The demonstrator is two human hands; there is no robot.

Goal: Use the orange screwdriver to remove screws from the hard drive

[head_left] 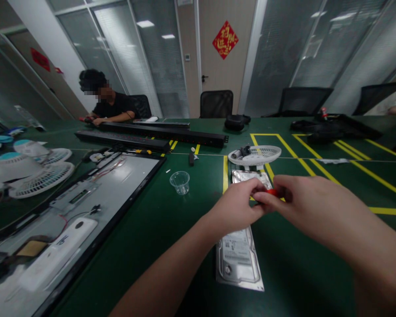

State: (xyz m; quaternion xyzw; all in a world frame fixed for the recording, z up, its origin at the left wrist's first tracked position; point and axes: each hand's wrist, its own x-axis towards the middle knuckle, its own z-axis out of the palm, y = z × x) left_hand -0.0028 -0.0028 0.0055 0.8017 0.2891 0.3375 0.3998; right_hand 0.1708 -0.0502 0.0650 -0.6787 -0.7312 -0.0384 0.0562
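My left hand (pixel 239 202) and my right hand (pixel 295 193) meet in the middle, fingers pinched together around a small red object (pixel 272 192). Fingers cover most of it, so its kind is hidden. Below my hands a silver hard drive (pixel 239 259) lies on the green table, label side up. Just beyond my fingers shows a second silver metal piece (pixel 247 175), partly covered by them. A small clear plastic cup (pixel 180 182) stands upright to the left of my left hand.
An opened flat panel (pixel 125 176) fills the left side, with a white plastic unit (pixel 61 253) on it. White fan parts (pixel 42 178) lie farther left. Long black bars (pixel 165 134) and a round white grille (pixel 270 154) lie farther back. A person (pixel 115 105) sits across the table.
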